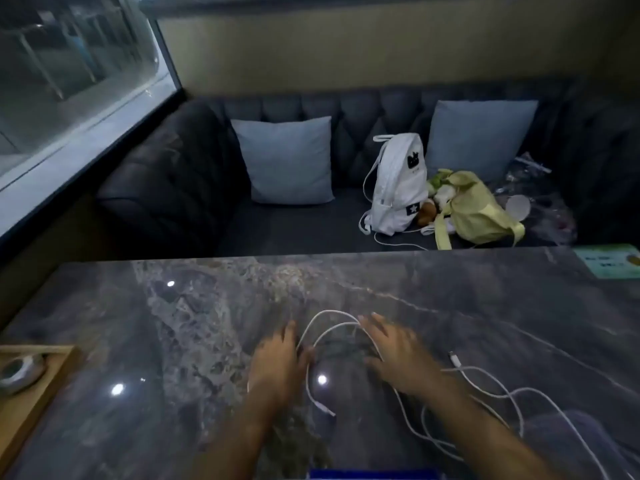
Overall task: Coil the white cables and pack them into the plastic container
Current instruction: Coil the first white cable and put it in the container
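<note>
Both hands lie low over the middle of the dark marble desk [173,341], toward its near edge, with a white cable [332,317] arching in loops between them. The left hand [277,362] is flat, its fingers [289,332] straight and close together. The cable runs along its thumb side and down to a plug end [325,408] on the desk, but motion blur hides whether the thumb pinches it. The right hand [394,358] has its fingers [375,325] straight and spread apart, resting over the far side of the loops. More white cable [498,393] trails in loose curves toward the desk's near right corner, with a connector [454,359] lying just beside the right wrist. A wooden tray [31,403] holding a round metal dish [17,372] sits at the left edge, and a green card [609,261] lies at the far right corner. Beyond the far edge, a dark sofa [166,188] carries a white backpack [398,185] and a yellow-green bag [481,209].
</note>
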`<action>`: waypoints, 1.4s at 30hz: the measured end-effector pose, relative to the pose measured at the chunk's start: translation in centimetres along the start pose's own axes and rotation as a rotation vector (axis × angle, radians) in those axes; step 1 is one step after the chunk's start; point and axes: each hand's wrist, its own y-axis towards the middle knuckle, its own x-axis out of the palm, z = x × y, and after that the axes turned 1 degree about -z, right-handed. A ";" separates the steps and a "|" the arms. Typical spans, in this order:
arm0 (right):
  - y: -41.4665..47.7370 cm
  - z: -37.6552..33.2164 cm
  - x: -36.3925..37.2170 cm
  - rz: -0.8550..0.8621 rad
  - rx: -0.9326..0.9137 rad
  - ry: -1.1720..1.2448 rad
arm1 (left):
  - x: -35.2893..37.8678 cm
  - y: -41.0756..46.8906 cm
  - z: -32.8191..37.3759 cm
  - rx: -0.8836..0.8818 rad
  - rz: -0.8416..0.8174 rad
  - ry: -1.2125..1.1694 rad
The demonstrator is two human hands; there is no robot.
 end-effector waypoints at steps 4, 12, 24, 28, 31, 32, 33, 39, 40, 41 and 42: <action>-0.9 0.8 2.1 -0.078 0.036 -0.064 | 1.9 -0.9 -1.3 -0.063 -0.029 0.066; -1.5 -0.4 2.1 0.013 0.136 -0.022 | 1.6 -1.8 -1.6 -0.096 -0.033 0.139; -1.9 -1.1 -1.5 0.203 0.179 0.367 | -1.0 -3.0 -1.1 -0.187 0.142 -0.535; -2.1 -1.6 -3.3 0.285 0.085 0.451 | -2.1 -2.7 -0.5 -0.143 0.141 -0.477; -2.5 -2.2 -4.6 0.317 -0.008 0.486 | -2.7 -2.8 -0.3 -0.059 0.125 -0.437; -2.7 -2.5 -5.0 0.322 -0.041 0.494 | -3.0 -3.1 -0.2 0.010 0.111 -0.415; -2.8 -2.7 -5.4 0.327 -0.072 0.501 | -3.2 -3.3 -0.1 0.083 0.084 -0.428; -3.1 -3.8 -7.7 0.523 -0.119 0.608 | -5.4 -4.6 1.9 0.221 -0.130 -0.912; -3.1 -3.7 -8.1 0.571 -0.093 0.629 | -5.6 -4.8 2.0 0.223 -0.122 -0.970; -3.1 -3.6 -8.5 0.602 -0.060 0.633 | -6.0 -5.1 2.2 0.216 -0.120 -1.041; -3.1 -3.4 -8.7 0.614 -0.022 0.624 | -6.3 -5.3 2.3 0.209 -0.117 -1.111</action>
